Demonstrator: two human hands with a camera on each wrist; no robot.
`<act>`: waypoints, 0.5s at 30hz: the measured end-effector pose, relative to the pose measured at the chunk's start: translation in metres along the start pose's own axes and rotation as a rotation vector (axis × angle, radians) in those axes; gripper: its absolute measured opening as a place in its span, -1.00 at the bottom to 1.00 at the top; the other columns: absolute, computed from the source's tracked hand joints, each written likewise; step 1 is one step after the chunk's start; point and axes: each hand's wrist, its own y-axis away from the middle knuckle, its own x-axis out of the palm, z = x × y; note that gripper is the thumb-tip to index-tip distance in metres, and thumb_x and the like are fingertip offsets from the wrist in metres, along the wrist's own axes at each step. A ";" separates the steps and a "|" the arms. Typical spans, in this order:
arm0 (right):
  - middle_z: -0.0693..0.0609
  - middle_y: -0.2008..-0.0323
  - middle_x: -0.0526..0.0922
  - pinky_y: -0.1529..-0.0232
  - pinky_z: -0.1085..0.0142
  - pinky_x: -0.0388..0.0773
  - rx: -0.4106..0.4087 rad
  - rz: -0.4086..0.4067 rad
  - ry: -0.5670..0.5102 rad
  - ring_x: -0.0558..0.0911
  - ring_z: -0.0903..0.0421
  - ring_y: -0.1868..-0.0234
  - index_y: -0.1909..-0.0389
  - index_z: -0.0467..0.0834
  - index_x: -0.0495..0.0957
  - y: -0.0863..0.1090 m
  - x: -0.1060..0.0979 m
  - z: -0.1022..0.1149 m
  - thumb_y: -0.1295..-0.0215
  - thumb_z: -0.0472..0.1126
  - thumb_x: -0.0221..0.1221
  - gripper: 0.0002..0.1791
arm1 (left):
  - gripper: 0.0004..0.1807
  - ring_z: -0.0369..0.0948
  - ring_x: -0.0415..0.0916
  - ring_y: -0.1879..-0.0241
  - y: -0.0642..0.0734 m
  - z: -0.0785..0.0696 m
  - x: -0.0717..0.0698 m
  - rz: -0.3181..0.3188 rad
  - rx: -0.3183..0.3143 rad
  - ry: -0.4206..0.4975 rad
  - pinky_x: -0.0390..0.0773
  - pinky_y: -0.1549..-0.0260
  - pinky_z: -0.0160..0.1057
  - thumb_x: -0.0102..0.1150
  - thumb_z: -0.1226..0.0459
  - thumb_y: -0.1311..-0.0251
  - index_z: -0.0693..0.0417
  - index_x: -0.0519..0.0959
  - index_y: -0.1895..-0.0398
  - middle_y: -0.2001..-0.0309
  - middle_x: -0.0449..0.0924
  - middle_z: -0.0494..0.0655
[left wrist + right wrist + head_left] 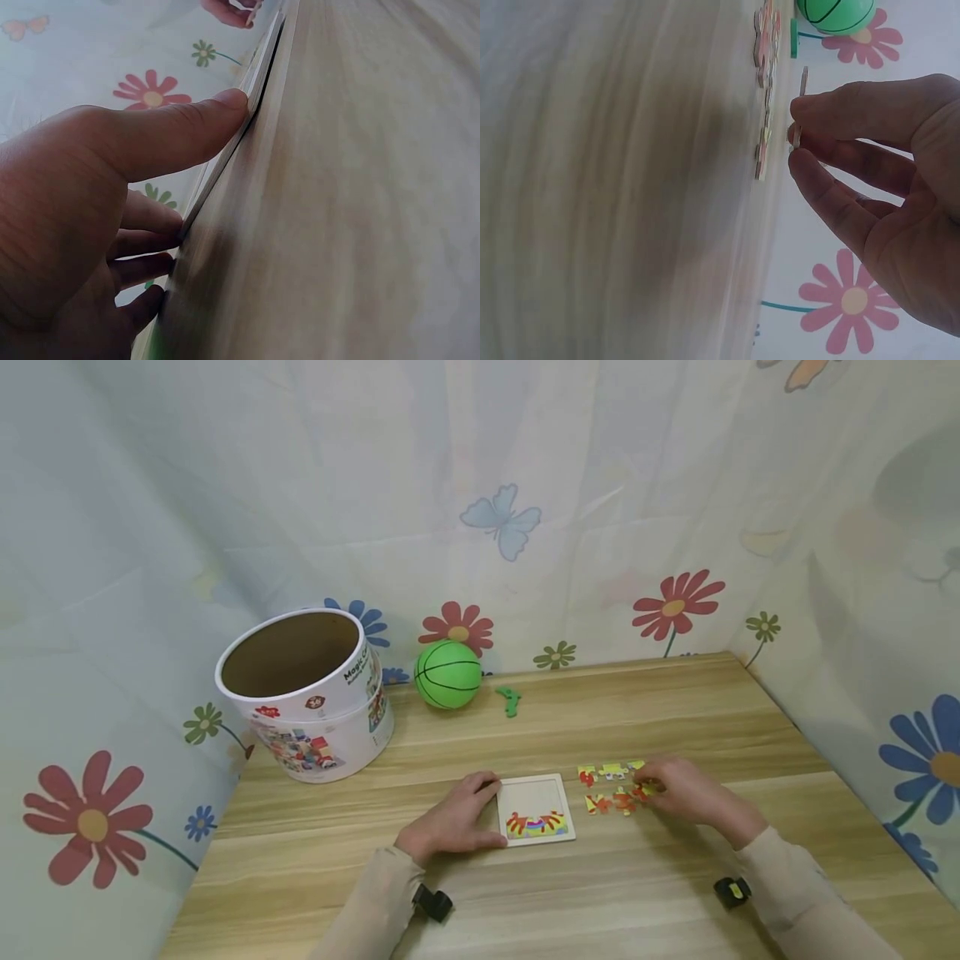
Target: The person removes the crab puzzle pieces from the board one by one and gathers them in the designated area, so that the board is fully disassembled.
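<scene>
A square wooden puzzle tray [531, 793] lies on the table, its near part filled with red, yellow and blue pieces. My left hand [459, 818] rests at the tray's left edge. In the left wrist view its thumb [199, 124] touches the rim and its fingers, nearly straight, lie along the side. My right hand [686, 789] is over the right end of several loose puzzle pieces [600, 804]. In the right wrist view, that hand pinches a thin puzzle piece [804, 81] edge-on between thumb and fingers, above the table; its picture cannot be seen.
Behind the tray, a green ball [448, 674] and a small green curved object [511, 701] sit near the table's back edge. A big white open bucket [330, 739] stands at the back left. Flowered curtains [555, 585] enclose the wooden table [585, 897].
</scene>
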 end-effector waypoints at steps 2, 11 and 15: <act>0.05 0.30 0.70 0.21 0.13 0.64 0.004 -0.001 -0.002 0.65 0.06 0.25 0.26 -0.17 0.68 0.002 -0.002 -0.001 0.01 -0.38 0.39 -0.76 | 0.00 -0.07 0.11 -0.41 0.000 0.000 -0.001 -0.002 0.000 -0.005 0.18 -0.42 -0.09 0.29 -0.22 -0.07 0.22 0.25 -0.43 -0.40 0.17 0.05; 0.09 0.33 0.68 0.23 0.14 0.60 0.018 0.008 0.004 0.62 0.11 0.28 0.24 -0.18 0.70 0.008 0.001 -0.006 0.04 -0.40 0.40 -0.73 | 0.00 -0.09 0.11 -0.42 -0.001 0.001 -0.001 0.003 -0.006 -0.004 0.18 -0.42 -0.11 0.28 -0.22 -0.07 0.21 0.23 -0.44 -0.40 0.16 0.04; 0.07 0.33 0.69 0.22 0.12 0.61 -0.009 -0.009 0.026 0.63 0.10 0.29 0.26 -0.18 0.69 0.011 0.003 -0.008 0.06 -0.42 0.39 -0.73 | 0.01 -0.08 0.11 -0.42 0.000 -0.001 -0.001 0.010 -0.012 0.010 0.18 -0.42 -0.10 0.29 -0.21 -0.07 0.22 0.23 -0.44 -0.41 0.16 0.05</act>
